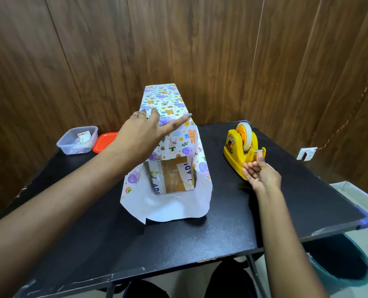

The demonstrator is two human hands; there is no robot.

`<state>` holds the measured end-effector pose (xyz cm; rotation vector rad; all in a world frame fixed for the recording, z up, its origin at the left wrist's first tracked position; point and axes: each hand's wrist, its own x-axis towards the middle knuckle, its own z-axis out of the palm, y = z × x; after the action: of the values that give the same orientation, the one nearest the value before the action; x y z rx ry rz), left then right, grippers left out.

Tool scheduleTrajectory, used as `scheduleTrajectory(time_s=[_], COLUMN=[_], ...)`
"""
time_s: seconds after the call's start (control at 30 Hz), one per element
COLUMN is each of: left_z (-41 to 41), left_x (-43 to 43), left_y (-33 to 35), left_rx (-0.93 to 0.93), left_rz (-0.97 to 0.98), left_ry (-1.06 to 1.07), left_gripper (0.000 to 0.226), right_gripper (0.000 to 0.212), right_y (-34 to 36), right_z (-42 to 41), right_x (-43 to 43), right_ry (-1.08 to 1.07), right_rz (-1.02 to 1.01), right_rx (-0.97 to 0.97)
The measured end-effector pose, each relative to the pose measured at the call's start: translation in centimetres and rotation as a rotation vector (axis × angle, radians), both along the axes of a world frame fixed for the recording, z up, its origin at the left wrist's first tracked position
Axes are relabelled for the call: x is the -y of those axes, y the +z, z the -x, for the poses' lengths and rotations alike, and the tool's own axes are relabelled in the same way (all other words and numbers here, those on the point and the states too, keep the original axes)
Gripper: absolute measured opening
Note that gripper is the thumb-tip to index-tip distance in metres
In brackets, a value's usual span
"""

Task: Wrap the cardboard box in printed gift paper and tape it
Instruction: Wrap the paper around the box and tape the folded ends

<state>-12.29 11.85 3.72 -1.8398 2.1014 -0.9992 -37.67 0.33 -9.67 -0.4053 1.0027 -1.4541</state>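
Note:
A long cardboard box (172, 176) lies on the black table (178, 239), its near end bare with brown and white tape showing. Printed gift paper (164, 100) with animals and rainbows drapes over its top and sides, and the white underside flares out in front. My left hand (145, 134) rests flat on the paper on top of the box, fingers spread. My right hand (259, 174) pinches the tape end at the cutter of a yellow tape dispenser (240, 147), to the right of the box.
A clear plastic tub (77, 140) with small items and an orange lid (103, 141) sit at the table's far left. Wood panel walls stand close behind. The table's right edge and corner (366, 222) are near the dispenser. A wall switch (306, 154) is at right.

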Motion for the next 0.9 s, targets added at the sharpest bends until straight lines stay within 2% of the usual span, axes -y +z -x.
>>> scheduleTrajectory(time_s=[0.1, 0.23, 0.33, 0.4, 0.47, 0.57, 0.63, 0.7, 0.8, 0.9], left_z=[0.1, 0.0, -0.1, 0.0, 0.0, -0.5, -0.8, -0.8, -0.7, -0.5], left_x=[0.0, 0.1, 0.2, 0.1, 0.0, 0.2, 0.3, 0.4, 0.5, 0.4], left_y=[0.1, -0.1, -0.1, 0.0, 0.1, -0.3, -0.5, -0.5, -0.2, -0.1], left_rx=[0.013, 0.023, 0.020, 0.020, 0.025, 0.058, 0.095, 0.099, 0.085, 0.065], left_rz=[0.004, 0.009, 0.022, 0.026, 0.020, 0.054, 0.097, 0.088, 0.070, 0.049], left_ry=[0.000, 0.001, -0.016, -0.023, -0.018, -0.033, -0.061, -0.063, -0.064, -0.069], left_gripper=[0.103, 0.105, 0.105, 0.103, 0.103, 0.105, 0.101, 0.095, 0.098, 0.102], right_gripper=[0.034, 0.031, 0.029, 0.025, 0.020, 0.020, 0.019, 0.024, 0.031, 0.038], right_y=[0.5, -0.3, -0.5, 1.1, 4.2, 7.8, 7.6, 6.0, 3.4, 2.0], right_z=[-0.5, -0.7, -0.8, -1.4, -2.9, -6.3, -9.4, -12.9, -16.9, -19.1], right_x=[-0.1, -0.6, -2.6, -4.6, -7.9, -12.6, -14.2, -14.2, -12.1, -10.1], right_ry=[-0.007, -0.014, 0.045, 0.140, 0.304, 0.566, 0.638, 0.628, 0.527, 0.398], right_rz=[-0.030, -0.103, -0.053, 0.104, 0.354, 0.612, 0.618, 0.543, 0.481, 0.458], right_rx=[0.152, 0.206, 0.270, 0.108, -0.062, -0.194, -0.284, -0.358, -0.441, -0.417])
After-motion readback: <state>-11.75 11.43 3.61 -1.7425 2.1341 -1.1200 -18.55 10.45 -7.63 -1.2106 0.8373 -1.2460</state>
